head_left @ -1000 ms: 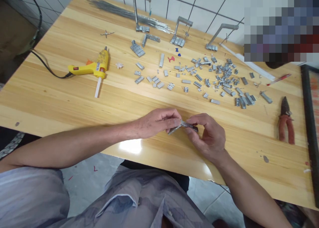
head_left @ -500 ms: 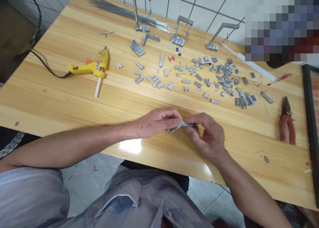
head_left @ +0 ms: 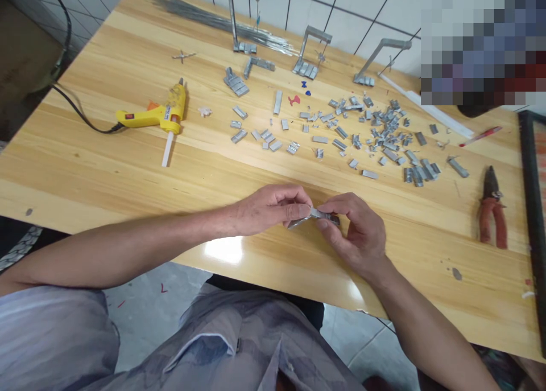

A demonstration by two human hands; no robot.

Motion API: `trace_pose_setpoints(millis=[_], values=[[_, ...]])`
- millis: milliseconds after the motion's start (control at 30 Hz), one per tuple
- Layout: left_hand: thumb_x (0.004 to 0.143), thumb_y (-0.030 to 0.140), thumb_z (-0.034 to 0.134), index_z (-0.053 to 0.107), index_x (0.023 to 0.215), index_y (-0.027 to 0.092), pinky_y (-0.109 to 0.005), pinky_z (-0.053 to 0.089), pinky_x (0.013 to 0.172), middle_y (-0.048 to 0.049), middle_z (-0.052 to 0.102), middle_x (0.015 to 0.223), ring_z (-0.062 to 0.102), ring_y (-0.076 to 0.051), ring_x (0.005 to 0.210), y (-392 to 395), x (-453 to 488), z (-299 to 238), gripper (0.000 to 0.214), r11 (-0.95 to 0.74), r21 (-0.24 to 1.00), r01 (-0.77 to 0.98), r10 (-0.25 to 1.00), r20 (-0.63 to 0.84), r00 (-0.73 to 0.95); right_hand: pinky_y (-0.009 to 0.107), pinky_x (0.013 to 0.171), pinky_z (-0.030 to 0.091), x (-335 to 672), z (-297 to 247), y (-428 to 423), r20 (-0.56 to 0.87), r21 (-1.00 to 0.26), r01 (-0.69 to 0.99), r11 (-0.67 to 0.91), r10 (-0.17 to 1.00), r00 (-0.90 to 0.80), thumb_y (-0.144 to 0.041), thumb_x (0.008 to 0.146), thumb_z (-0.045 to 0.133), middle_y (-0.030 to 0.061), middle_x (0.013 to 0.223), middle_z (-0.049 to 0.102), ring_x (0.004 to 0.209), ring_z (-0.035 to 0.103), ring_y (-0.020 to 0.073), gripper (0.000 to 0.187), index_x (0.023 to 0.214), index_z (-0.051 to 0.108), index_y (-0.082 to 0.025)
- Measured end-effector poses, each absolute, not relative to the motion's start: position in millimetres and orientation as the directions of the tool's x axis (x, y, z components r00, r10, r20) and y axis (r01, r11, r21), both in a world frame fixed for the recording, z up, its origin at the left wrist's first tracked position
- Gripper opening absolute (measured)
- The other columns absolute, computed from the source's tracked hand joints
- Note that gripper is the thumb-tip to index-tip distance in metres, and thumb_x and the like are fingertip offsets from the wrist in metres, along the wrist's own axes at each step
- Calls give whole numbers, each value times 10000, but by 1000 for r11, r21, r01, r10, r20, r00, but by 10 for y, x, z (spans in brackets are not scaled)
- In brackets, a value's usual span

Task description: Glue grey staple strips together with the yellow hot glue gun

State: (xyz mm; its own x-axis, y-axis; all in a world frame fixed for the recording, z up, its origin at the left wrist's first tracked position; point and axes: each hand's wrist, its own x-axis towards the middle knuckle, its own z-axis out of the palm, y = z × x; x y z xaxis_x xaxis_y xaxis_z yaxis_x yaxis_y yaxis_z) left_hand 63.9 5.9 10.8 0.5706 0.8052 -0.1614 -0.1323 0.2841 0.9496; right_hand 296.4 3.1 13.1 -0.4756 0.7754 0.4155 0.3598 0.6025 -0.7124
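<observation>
Just above the near part of the table, my left hand [head_left: 279,209] and my right hand [head_left: 356,229] both pinch one small silver-grey metal piece [head_left: 321,213]. It looks like joined strips set at an angle, much like the bent piece [head_left: 260,66] lying farther back. The fingertips of both hands cover much of it. My left thumb presses on its left end, and my right thumb and index finger close on its right end. Beyond my hands, several loose metal staple-like strips [head_left: 369,175] are scattered over the wood.
A yellow glue gun [head_left: 170,109] with a white stick lies at left, its cord running off the table [head_left: 128,192]. Red-handled pliers [head_left: 492,209] lie at right. Along the back stand three metal frames [head_left: 305,66] beside a bundle of thin wires [head_left: 205,21]. A red pen [head_left: 482,136] lies at far right.
Almost nothing differs. Both hands keep the same pinch on the metal piece, and the view has shifted very slightly.
</observation>
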Motion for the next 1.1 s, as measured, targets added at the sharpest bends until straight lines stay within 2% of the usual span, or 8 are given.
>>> trace_pose_setpoints(millis=[200,633,1100], values=[[904,476,765,637,966,171,-246,447,657,26,606,802,529,-93,692,59,649,106,337,324,932,-163,805,-181,565,310,645,549,2962,130,30,427,-714,346,609,770,-473,-157,920,732,11,867,704,742,646,152,179,1064,709,-259],[951,416,713,635,963,164,-239,439,655,31,594,786,529,-87,683,60,645,86,264,311,932,-187,801,-152,578,309,653,550,2960,136,26,420,-714,360,601,779,-467,-164,920,741,6,851,709,730,652,149,157,1048,715,-251],[970,498,707,644,974,162,-235,438,645,26,594,776,529,-88,665,58,643,84,342,318,928,-195,802,-153,578,297,655,542,2967,155,15,396,-733,366,574,797,-457,-167,927,731,9,849,706,731,649,145,134,1035,718,-246]])
